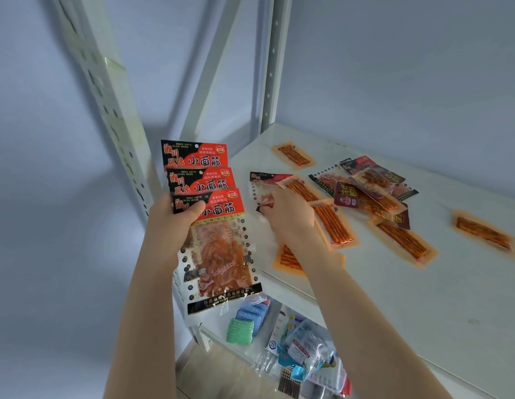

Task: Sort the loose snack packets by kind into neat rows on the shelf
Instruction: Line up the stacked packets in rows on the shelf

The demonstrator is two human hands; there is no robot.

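Near the left edge of the shelf (423,298), with left hand (175,223) clamped round three fanned red packets (216,240) and right hand (288,214) pinching a matching packet (263,182), ease that one clear of the overlapping stick packets (334,223) before lifting.

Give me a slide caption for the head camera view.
Left hand holds three fanned red-and-black packets; right hand touches a matching packet on the shelf.
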